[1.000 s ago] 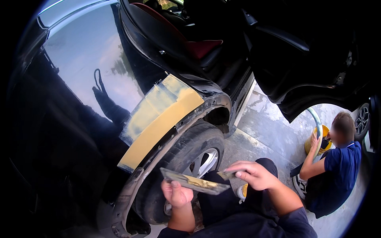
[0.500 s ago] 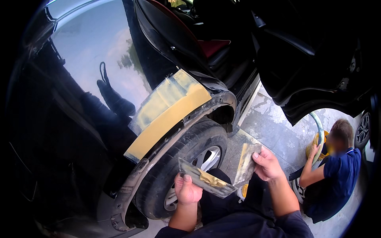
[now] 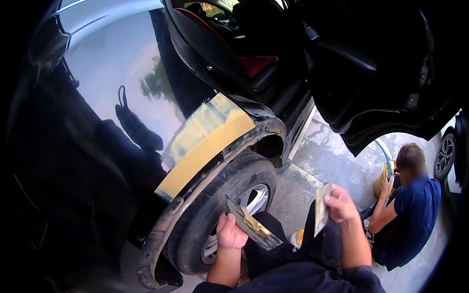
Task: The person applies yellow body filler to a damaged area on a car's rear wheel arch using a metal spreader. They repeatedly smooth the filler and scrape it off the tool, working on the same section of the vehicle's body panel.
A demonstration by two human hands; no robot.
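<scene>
My left hand (image 3: 230, 234) is closed on the near-left end of a dark flat putty board (image 3: 267, 241). A ridge of yellow body filler (image 3: 254, 224) lies along it. My right hand (image 3: 342, 205) pinches a thin putty spreader (image 3: 321, 211), its face smeared with pale filler. The two tools are apart, held over my knees. Beyond them, on the black car's rear fender, a smooth yellow filler patch (image 3: 215, 145) follows the wheel arch, with a thinner, streaky layer above it. Neither hand touches the car.
Just below the patch are the rear tyre (image 3: 205, 205) and its silver wheel. An open car door (image 3: 381, 88) hangs at the upper right. At right a person in a dark blue shirt (image 3: 415, 219) crouches by a yellow bucket (image 3: 379, 184), holding a hose (image 3: 386, 150).
The spreader has swung more upright and moved right, away from the putty board. The board is tilted more steeply. My view has shifted slightly.
</scene>
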